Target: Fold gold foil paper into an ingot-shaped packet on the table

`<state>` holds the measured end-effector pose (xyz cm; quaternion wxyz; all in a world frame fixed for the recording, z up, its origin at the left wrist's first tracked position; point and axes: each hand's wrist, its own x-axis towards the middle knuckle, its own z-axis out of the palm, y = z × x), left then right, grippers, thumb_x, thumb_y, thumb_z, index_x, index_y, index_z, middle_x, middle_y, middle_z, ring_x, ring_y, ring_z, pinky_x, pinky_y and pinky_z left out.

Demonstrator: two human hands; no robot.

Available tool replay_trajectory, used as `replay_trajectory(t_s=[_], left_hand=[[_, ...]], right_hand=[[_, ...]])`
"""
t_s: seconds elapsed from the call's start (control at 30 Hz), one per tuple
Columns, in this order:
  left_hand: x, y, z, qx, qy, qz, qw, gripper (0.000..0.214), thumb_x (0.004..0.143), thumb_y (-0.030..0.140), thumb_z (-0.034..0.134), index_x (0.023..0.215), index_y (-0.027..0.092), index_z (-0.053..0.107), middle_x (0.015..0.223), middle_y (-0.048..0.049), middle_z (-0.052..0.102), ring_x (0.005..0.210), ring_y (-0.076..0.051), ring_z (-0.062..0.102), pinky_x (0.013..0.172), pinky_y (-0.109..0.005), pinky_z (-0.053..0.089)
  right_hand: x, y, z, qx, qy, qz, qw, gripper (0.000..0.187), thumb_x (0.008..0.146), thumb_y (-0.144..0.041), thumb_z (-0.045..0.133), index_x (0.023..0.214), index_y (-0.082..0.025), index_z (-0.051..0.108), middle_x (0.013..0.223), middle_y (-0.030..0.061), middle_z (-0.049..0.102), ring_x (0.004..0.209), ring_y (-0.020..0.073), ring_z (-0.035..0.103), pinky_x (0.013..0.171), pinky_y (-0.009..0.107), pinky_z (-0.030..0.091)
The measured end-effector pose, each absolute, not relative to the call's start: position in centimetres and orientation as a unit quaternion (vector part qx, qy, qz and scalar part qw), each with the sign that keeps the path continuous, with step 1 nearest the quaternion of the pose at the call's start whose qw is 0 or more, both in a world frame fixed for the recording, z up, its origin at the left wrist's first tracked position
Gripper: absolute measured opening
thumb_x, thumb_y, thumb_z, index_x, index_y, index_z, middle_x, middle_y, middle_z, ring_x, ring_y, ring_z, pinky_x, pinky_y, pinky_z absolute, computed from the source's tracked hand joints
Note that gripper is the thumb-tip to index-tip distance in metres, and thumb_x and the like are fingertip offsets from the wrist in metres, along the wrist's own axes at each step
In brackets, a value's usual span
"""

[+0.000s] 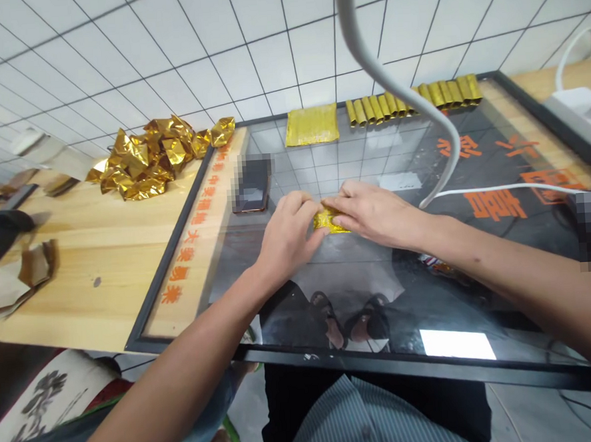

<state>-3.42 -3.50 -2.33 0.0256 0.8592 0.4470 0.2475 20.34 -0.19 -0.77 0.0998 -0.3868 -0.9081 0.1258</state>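
We grasp a gold piece (pixel 326 220) with left hand (pixel 290 224) and right hand (pixel 369 210) on the glass panel (pixel 237 248), well inside its edges. Gold rolls (pixel 451 95) line the far edge toward the right corner.

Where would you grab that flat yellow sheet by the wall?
Probably pinch the near edge of the flat yellow sheet, coming from the front: it seems flat on the glass tabletop, its far edge looks close to the tiled wall, and yellow rolls line up to its right.
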Motion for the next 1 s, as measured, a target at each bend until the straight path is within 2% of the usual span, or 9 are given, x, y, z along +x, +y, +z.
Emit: replay_trajectory(t_s=[0.07,0.17,0.33,0.43,0.57,0.67,0.8,1.0], left_hand=[[-3.4,-3.6,-2.2,0.876,0.418,0.239,0.030,0.003,0.101,0.022,0.065,0.105,0.022,0.066,0.116,-0.0083,0.067,0.110,-0.025,0.062,0.098,-0.041,0.054],[-3.6,-3.5,-1.9,0.899,0.380,0.214,0.044,0.013,0.107,0.024,0.058,0.098,0.020,0.068,0.106,-0.0076,0.068,0.100,-0.024,0.062,0.092,-0.039,0.054],[-4.0,-3.4,-1.1,0.916,0.358,0.175,0.052,0.016,0.108,0.027,0.058,0.103,0.019,0.071,0.110,-0.0092,0.070,0.105,-0.025,0.064,0.097,-0.041,0.054],[-3.9,-3.5,-0.9,0.918,0.360,0.163,0.045,0.023,0.110,0.025,0.052,0.102,0.019,0.072,0.109,-0.0086,0.070,0.104,-0.024,0.064,0.096,-0.040,0.054],[-3.7,-3.6,-1.0,0.923,0.354,0.152,0.005,0.029,0.111,0.025,0.048,0.102,0.018,0.074,0.107,-0.0090,0.071,0.101,-0.025,0.063,0.093,-0.039,0.053],[-3.5,-3.7,-1.2,0.923,0.357,0.140,-0.030,0.031,0.112,0.026,0.046,0.104,0.016,0.074,0.107,-0.0099,0.071,0.099,-0.025,0.063,0.090,-0.039,0.053],[-3.4,-3.8,-1.2,0.923,0.362,0.125,-0.052,0.034,0.113,0.027,0.044,0.106,0.014,0.075,0.108,-0.0103,0.071,0.098,-0.025,0.063,0.088,-0.041,0.053],[-3.5,-3.8,-1.2,0.925,0.357,0.118,-0.064,0.032,0.113,0.028,0.047,0.106,0.015,0.076,0.107,-0.0098,0.072,0.096,-0.025,0.063,0.084,-0.040,0.053]], right_hand=[[20.4,-0.2,-0.9,-0.380,-0.910,0.126,0.113,0.040,0.109,-0.034,0.048,0.141,-0.019,0.066,0.114,0.0123,0.061,0.097,0.0268,0.059,0.087,0.039,0.046],[20.5,-0.3,-1.3,-0.369,-0.909,0.121,0.149,0.034,0.108,-0.034,0.049,0.134,-0.018,0.067,0.111,0.0119,0.061,0.099,0.0278,0.060,0.089,0.040,0.047],[20.9,-0.5,-0.7,-0.377,-0.886,0.168,0.209,0.012,0.105,-0.029,0.053,0.108,-0.021,0.061,0.104,0.0086,0.063,0.096,0.0256,0.061,0.088,0.039,0.048],[21.6,-0.9,0.5,-0.390,-0.875,0.201,0.204,0.012,0.106,-0.028,0.050,0.099,-0.024,0.059,0.097,0.0056,0.063,0.089,0.0231,0.061,0.084,0.038,0.049],[23.0,-2.0,1.8,-0.379,-0.888,0.182,0.186,0.014,0.107,-0.029,0.052,0.099,-0.024,0.063,0.105,0.0068,0.067,0.097,0.0236,0.066,0.093,0.040,0.051],[23.9,-3.1,2.1,-0.376,-0.897,0.161,0.167,0.016,0.108,-0.029,0.053,0.107,-0.023,0.068,0.113,0.0090,0.069,0.105,0.0250,0.068,0.096,0.041,0.053],[24.3,-4.2,1.8,-0.385,-0.905,0.115,0.137,0.021,0.108,-0.031,0.056,0.116,-0.023,0.072,0.120,0.0113,0.070,0.101,0.0257,0.069,0.086,0.039,0.055],[23.1,-4.7,1.2,-0.396,-0.911,0.043,0.107,0.027,0.110,-0.031,0.051,0.114,-0.020,0.075,0.112,0.0119,0.071,0.099,0.0259,0.067,0.078,0.037,0.052]])
